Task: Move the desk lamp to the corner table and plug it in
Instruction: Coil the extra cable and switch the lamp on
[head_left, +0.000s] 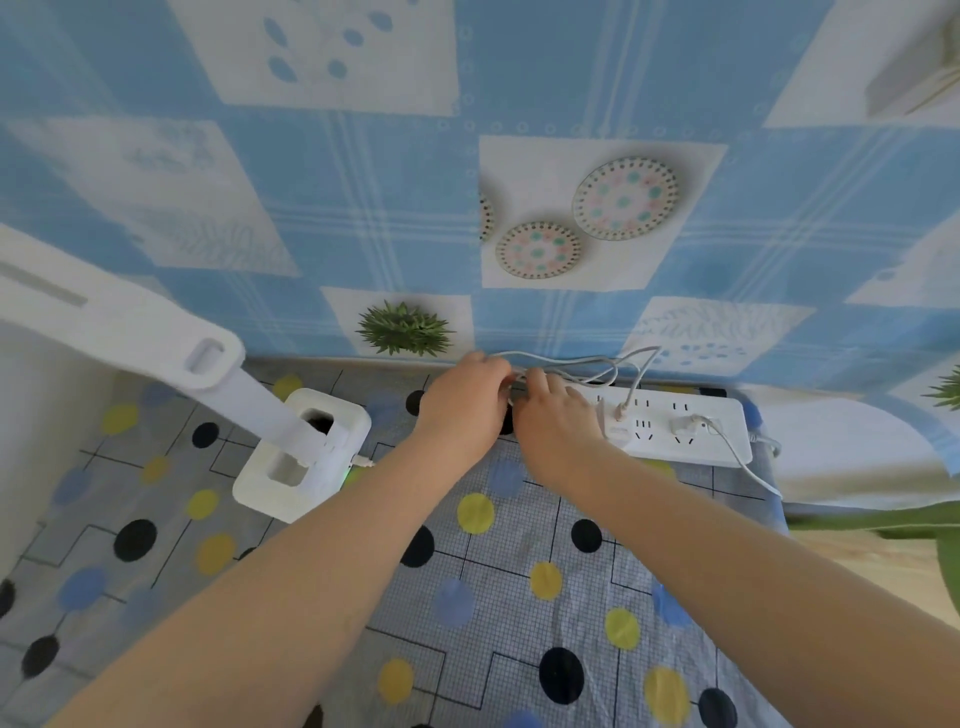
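Note:
A white desk lamp (291, 457) stands on the dotted tablecloth (493, 597) at the left; its arm and head reach up and off the left edge. A small green light glows beside its base. A white power strip (675, 426) lies against the wall at the back right. A looped white cable (587, 364) runs from between my hands to a plug in the strip. My left hand (462, 400) and my right hand (556, 421) meet at the back of the table, both with fingers curled round the cable.
A second white plug (685, 425) sits in the strip, its cord trailing off the table's right edge. Blue-and-white patterned wallpaper (519, 182) backs the table. The table's right edge drops to a wooden floor (872, 556). A white wall (47, 374) borders the left.

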